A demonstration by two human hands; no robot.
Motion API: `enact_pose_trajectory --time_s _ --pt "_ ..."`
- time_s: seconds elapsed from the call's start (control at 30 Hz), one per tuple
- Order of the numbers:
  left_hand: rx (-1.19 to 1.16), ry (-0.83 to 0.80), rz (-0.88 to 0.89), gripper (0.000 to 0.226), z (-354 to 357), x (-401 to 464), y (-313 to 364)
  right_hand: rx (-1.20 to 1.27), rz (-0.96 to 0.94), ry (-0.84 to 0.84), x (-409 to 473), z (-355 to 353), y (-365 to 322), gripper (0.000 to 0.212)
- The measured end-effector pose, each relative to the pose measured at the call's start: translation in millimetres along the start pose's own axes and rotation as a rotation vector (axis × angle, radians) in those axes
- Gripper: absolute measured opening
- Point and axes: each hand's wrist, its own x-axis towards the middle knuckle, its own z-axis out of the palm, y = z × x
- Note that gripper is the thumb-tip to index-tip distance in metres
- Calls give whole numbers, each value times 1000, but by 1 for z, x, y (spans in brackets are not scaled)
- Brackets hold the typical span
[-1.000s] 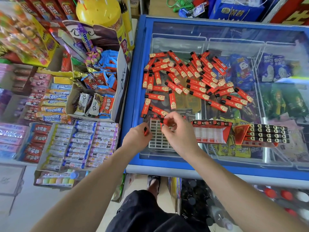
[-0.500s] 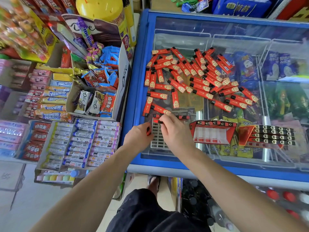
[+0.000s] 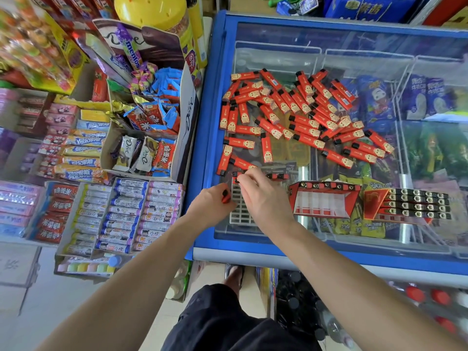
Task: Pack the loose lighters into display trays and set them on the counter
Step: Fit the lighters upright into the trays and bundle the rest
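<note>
Here the left grip [image 3: 211, 202] pinches a lighter [image 3: 225, 196] beside the white tray [image 3: 239, 214]

Yellow plastic jar [image 3: 149, 11] at 11 o'clock, Dove chocolate box [image 3: 141, 153] below it. Gum stick packs [image 3: 126, 216] at 9 o'clock. Blue carton [image 3: 367, 7] at 1 o'clock. Red-capped bottles [image 3: 425, 297] at 4 o'clock. Frozen snack bags [image 3: 430, 97] under freezer glass.
</note>
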Motion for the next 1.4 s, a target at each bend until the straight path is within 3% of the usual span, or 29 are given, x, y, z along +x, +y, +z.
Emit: enact_pose_trajectory --time_s 0.27,0.5,0.63,0.73,0.83,0.9,1.0,1.17,1.4 --pt "-220 -77 -13 10 -19 -6 4 -48 -44 15 1 2 -1 16" --pt "-565 -62 -36 16 -36 -13 10 48 4 -10 -1 -7 0 22" --pt "-628 -36 -25 20 -40 -19 15 72 18 0 -7 -10 0 18" --pt "-653 -18 21 16 -40 -21 18 292 181 15 -9 -17 -6 14" --pt "-654 1 63 16 -39 -23 24 819 624 -64 -2 -32 -17 9" --pt "-646 26 75 17 -39 -25 32 1105 822 -110 3 -42 -21 8" --pt "-643 39 96 18 -39 -26 39 1272 831 -177 8 -53 -22 15" --pt "-718 20 152 14 -38 -26 47 1203 780 -197 11 -59 -20 32" --pt "-695 32 132 20 -36 -24 54 1182 758 -135 12 -63 -14 36"
